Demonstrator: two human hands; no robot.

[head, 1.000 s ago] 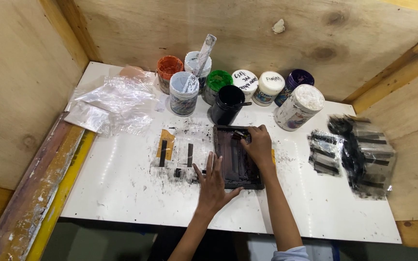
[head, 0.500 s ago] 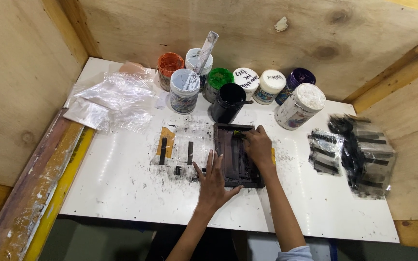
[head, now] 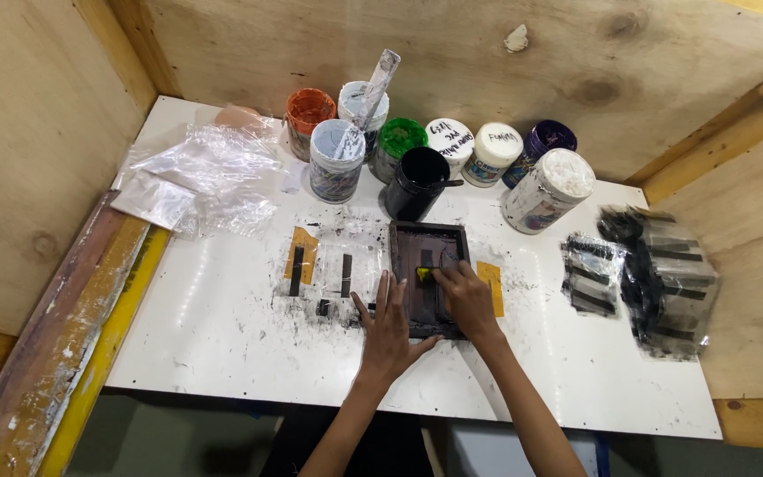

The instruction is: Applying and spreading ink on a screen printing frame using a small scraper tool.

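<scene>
Here, a small dark printing frame (head: 428, 276) lies flat near the middle of the white table (head: 222, 336), and both hands are on it. The right hand (head: 465, 299) rests on the frame's inner surface with its fingers curled around a small yellow-tipped tool (head: 424, 274), pressed against the dark mesh. The left hand (head: 388, 331) lies spread and flat, fingers fanned out, on the frame's left edge and near corner, gripping nothing.

Just left of the frame, the tabletop is smeared with black ink, with a few short black strips (head: 344, 276) and a piece of tan tape (head: 301, 253) lying there. Another tan tape piece (head: 491, 284) sits touching the frame's right side. Directly behind the frame stands an open black ink jar (head: 418, 182), and behind that a row of jars along the plywood wall (head: 487, 53): orange (head: 308, 110), green (head: 397, 140), white-lidded ones (head: 449, 141) and a purple one (head: 541, 146). A larger white-lidded tub (head: 540, 189) stands behind and right of the frame. Well to the right of the frame lie stacked clear sheets with black printed bars (head: 655, 276). Far left of the frame, crumpled clear plastic bags (head: 205, 172) lie by the back corner.
</scene>
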